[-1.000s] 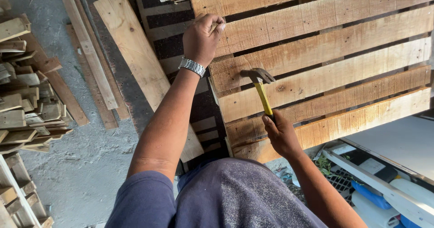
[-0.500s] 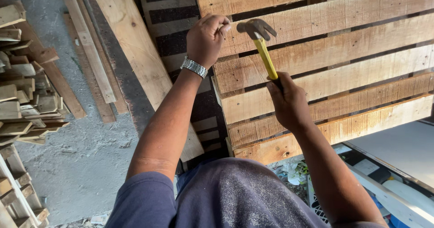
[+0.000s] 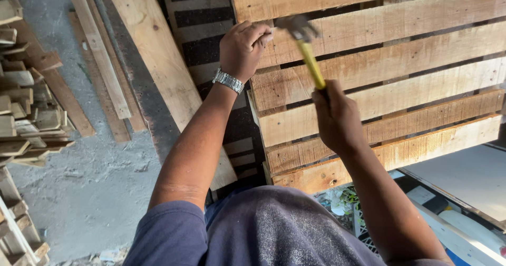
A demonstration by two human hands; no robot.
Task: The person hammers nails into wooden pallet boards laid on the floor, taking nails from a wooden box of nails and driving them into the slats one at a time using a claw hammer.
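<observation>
- Claw hammer (image 3: 304,44), yellow handle, head blurred beside the left fingertips at the pallet's (image 3: 400,65) upper slat.
- Right hand (image 3: 337,118) wrapped tight low on the handle, giving leverage.
- Left hand (image 3: 243,47) pinches something small against the slat, probably a nail; too small to confirm.
- Loose planks (image 3: 153,60) lean alongside.

Soft daylight, motion-blurred hammer head (image 3: 298,27)

Rough bare wood pallet (image 3: 379,65); metal-headed hammer (image 3: 305,44).

Head camera looks steeply down (close range) over the hands onto a pallet (image 3: 379,81).
</observation>
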